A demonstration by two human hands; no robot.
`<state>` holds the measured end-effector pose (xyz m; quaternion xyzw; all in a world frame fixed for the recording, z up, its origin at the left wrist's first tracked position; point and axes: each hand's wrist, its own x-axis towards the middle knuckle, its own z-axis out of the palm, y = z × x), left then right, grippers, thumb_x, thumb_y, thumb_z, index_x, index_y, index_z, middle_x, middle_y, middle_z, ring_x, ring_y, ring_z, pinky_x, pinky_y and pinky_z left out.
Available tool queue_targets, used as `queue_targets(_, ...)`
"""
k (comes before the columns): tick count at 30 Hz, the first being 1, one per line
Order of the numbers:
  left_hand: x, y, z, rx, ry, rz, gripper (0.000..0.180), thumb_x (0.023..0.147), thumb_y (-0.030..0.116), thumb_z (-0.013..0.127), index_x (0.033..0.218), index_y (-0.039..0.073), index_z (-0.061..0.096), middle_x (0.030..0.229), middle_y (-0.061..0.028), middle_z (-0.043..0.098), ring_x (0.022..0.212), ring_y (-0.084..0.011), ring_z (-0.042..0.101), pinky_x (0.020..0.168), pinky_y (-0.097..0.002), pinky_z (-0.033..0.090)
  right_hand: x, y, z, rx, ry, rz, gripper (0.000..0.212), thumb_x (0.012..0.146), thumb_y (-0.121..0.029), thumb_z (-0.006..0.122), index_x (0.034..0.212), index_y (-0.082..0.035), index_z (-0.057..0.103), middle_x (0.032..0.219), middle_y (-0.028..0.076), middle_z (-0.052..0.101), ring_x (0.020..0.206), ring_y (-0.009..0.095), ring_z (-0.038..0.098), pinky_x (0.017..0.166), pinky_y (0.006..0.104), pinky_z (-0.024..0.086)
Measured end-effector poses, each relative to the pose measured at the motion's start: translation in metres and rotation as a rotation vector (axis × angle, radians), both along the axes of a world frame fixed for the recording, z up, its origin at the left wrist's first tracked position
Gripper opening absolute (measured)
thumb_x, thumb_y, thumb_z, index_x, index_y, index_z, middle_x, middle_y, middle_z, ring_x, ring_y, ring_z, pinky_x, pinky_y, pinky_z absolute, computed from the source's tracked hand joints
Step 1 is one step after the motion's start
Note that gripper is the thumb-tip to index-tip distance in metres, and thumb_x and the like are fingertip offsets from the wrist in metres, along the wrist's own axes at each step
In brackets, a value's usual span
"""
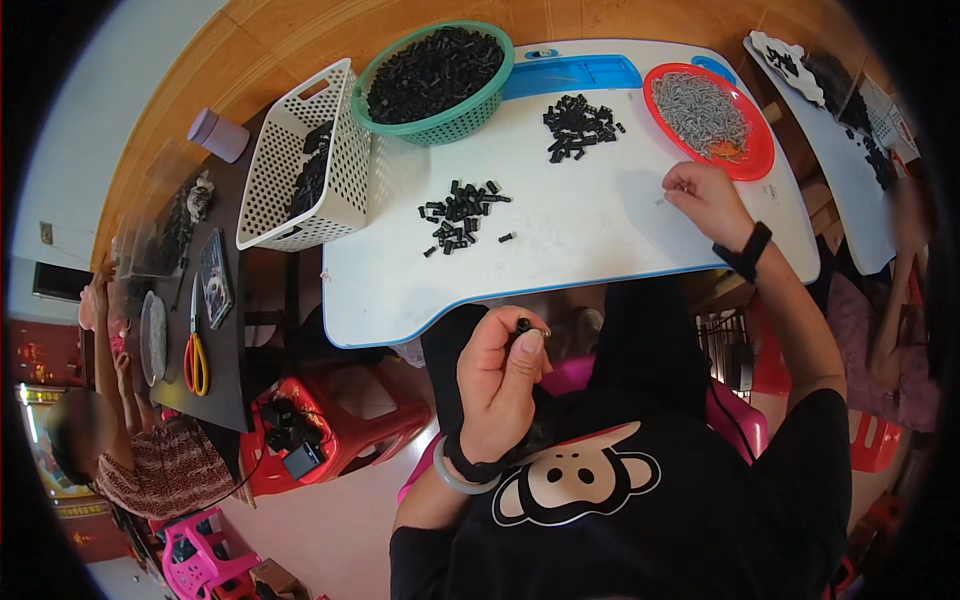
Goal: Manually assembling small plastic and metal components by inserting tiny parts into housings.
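My left hand (497,385) is closed in front of my body, below the table's front edge. A small black tubular part (522,325) pokes out between its thumb and forefinger, with a bit of shiny metal beside it. Over the right side of the white table, my right hand (708,203) has its fingertips drawn together; whatever they pinch is too small to make out. Just beyond that hand sits a red plate (765,150) heaped with small silvery metal pieces (698,112). Two loose piles of black parts, a nearer pile (462,212) and a farther pile (580,126), lie on the tabletop.
A green basket (430,128) full of black parts and a white perforated basket (345,190) stand at the table's left. A blue tray (610,72) lies at the back. The dark side table holds scissors (195,360) and a phone (215,278). Other people sit on both sides.
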<state>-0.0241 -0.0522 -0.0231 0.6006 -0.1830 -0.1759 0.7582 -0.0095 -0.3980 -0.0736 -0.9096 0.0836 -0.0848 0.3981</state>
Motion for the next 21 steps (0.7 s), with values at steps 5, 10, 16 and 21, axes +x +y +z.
queue_targets(5,0.009,-0.013,-0.006,-0.086,0.124,-0.014,0.016,0.098,0.018,0.051,0.099,0.001,0.052,0.076,-0.0005,0.049,0.06,-0.0075,0.042,0.061,-0.0264,0.045,-0.032,0.1,0.038,0.077,-0.369,0.227,0.015,0.076,0.002,0.069,0.088,-0.001,0.063,0.081,0.007,0.061,0.068,0.014,0.058,0.06,0.0254,0.046)
queue_targets(10,0.012,-0.019,-0.003,-0.151,0.193,-0.073,0.016,0.099,0.018,0.05,0.098,0.002,0.053,0.074,0.0002,0.049,0.06,-0.0081,0.042,0.061,-0.0266,0.044,-0.026,0.158,0.041,0.23,-0.552,0.368,0.022,0.073,0.003,0.071,0.092,-0.002,0.063,0.084,0.01,0.062,0.071,0.022,0.063,0.06,0.0298,0.05)
queue_targets(16,0.013,-0.012,-0.01,-0.108,0.207,-0.011,0.017,0.099,0.019,0.05,0.099,0.002,0.054,0.075,-0.0009,0.052,0.06,-0.0086,0.043,0.059,-0.0263,0.042,-0.022,0.176,0.033,0.4,-0.563,0.372,0.022,0.076,0.004,0.07,0.097,-0.001,0.064,0.085,0.011,0.062,0.068,0.022,0.065,0.057,0.0286,0.053)
queue_targets(21,0.009,-0.012,-0.011,-0.121,0.202,-0.056,0.018,0.098,0.018,0.051,0.101,0.001,0.055,0.075,-0.0015,0.054,0.061,-0.0086,0.044,0.06,-0.0262,0.043,-0.03,0.173,0.03,0.314,-0.666,0.38,0.025,0.074,0.004,0.071,0.098,-0.001,0.068,0.086,0.01,0.063,0.07,0.021,0.064,0.06,0.0277,0.051)
